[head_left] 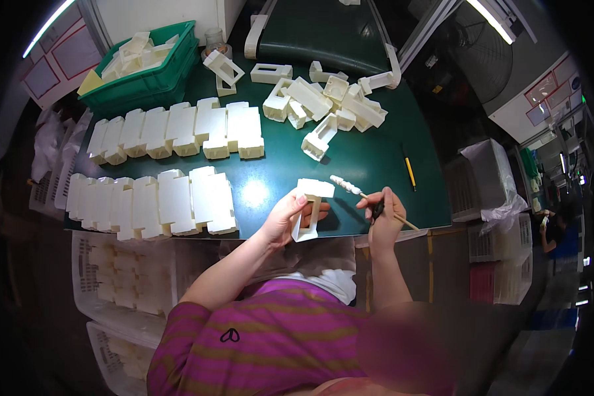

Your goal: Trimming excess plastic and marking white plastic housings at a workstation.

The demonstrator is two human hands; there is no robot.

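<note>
My left hand (286, 215) grips an off-white plastic frame (315, 188), a rectangular part with an opening through it, just above the table's near edge. To its right, my right hand (385, 221) has its fingers closed round a thin wooden stick with a white, cotton-like wrapped tip (345, 185). That tip points at the frame's upper right corner, a small gap away. Something small and black (377, 210) shows between the right fingers; its kind is unclear. Beyond the hands, a loose pile of similar off-white parts (310, 99) lies on the green table (369, 158).
Two rows of parts (153, 132) stand at the left. Behind them are a green crate (142, 90) of parts and a glass jar (214, 38). A dark conveyor belt (323, 36) lies at the back. A yellow pen-like tool (410, 173) rests right. Plastic bins (86, 284) stand below left.
</note>
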